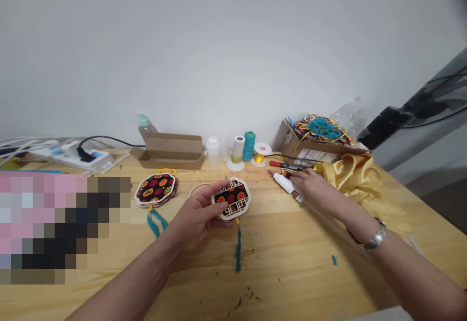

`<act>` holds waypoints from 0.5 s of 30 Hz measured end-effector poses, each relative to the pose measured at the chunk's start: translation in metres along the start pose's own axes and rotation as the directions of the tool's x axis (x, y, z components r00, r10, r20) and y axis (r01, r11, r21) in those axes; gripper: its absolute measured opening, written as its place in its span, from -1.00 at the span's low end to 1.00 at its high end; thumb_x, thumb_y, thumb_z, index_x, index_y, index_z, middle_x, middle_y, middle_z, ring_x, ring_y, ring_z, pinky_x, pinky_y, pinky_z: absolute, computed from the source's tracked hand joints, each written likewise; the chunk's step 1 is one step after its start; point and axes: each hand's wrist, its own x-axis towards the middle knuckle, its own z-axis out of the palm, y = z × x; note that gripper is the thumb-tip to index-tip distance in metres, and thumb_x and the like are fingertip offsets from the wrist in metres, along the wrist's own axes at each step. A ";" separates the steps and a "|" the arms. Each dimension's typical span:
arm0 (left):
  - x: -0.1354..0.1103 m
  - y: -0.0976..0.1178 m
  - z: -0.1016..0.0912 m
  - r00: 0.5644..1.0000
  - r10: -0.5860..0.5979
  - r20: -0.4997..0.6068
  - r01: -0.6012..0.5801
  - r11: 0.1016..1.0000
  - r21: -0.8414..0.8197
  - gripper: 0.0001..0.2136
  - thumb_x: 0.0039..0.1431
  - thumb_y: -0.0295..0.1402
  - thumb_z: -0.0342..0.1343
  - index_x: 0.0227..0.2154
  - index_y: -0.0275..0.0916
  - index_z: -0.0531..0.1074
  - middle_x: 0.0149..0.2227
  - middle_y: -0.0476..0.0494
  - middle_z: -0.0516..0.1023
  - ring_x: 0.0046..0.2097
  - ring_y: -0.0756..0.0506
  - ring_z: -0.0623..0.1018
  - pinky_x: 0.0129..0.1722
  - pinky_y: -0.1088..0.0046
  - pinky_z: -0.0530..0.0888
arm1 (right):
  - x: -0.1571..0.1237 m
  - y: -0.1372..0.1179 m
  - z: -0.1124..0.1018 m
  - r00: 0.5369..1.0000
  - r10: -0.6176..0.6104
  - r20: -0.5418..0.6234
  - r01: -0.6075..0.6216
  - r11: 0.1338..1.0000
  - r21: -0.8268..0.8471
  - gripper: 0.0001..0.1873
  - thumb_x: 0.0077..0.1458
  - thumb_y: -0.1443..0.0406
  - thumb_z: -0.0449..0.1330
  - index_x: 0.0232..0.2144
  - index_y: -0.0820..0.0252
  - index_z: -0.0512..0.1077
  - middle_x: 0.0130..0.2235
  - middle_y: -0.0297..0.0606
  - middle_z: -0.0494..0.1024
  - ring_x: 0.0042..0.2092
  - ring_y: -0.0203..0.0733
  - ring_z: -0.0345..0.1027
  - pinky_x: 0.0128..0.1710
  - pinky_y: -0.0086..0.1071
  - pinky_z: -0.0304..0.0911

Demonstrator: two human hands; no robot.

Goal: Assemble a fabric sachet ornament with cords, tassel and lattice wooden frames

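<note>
With our left hand (200, 209) we grip a lattice-fronted ornament (231, 198) at the frame's centre, thumb across its face, fingers behind; its teal tassel (238, 249) points toward the bottom. Our right hand (314, 187), right of centre, reaches over a patterned piece (286, 174) beside the white glue gun (288, 186); we cannot tell whether its fingers grip anything. We judge the step as steadying one piece while reaching for another item; the next move calls for care around the gun's nozzle. Further out, patterned ornaments (155, 188) lie stacked at centre left.
</note>
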 end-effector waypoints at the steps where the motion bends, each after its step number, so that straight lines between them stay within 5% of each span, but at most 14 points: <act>1: 0.000 0.001 -0.001 1.000 -0.003 0.004 0.003 1.000 -0.017 -0.58 0.00 -0.55 0.17 -0.03 -0.18 0.36 -0.09 -0.19 0.53 -0.20 -0.19 0.57 -0.38 0.35 0.58 | 0.000 0.001 0.001 1.000 -0.006 0.015 0.006 1.000 0.010 -0.70 0.12 0.37 -0.01 -0.15 0.29 0.42 -0.08 -0.04 0.44 -0.14 -0.05 0.21 -0.13 -0.23 0.16; 9: 0.000 0.006 -0.007 0.997 -0.071 0.005 0.071 0.990 -0.119 -0.56 0.04 -0.59 0.11 0.03 -0.25 0.31 -0.06 -0.28 0.51 -0.19 -0.18 0.58 -0.39 0.47 0.58 | 0.003 0.008 0.009 0.986 -0.159 -0.041 0.162 0.982 0.093 -0.69 0.10 0.41 -0.02 -0.11 0.31 0.37 -0.08 -0.04 0.42 -0.07 -0.04 0.20 0.00 -0.18 0.11; 15: 0.006 0.007 -0.013 0.999 -0.051 -0.013 0.048 0.982 -0.180 -0.58 0.07 -0.60 0.07 0.03 -0.31 0.29 -0.06 -0.31 0.51 -0.24 -0.11 0.60 -0.42 0.56 0.56 | -0.001 0.007 -0.013 0.984 -0.087 -0.156 0.145 0.901 0.408 -0.75 0.13 0.31 0.00 -0.18 0.16 0.40 -0.12 -0.12 0.43 -0.07 -0.05 0.24 -0.04 -0.16 0.17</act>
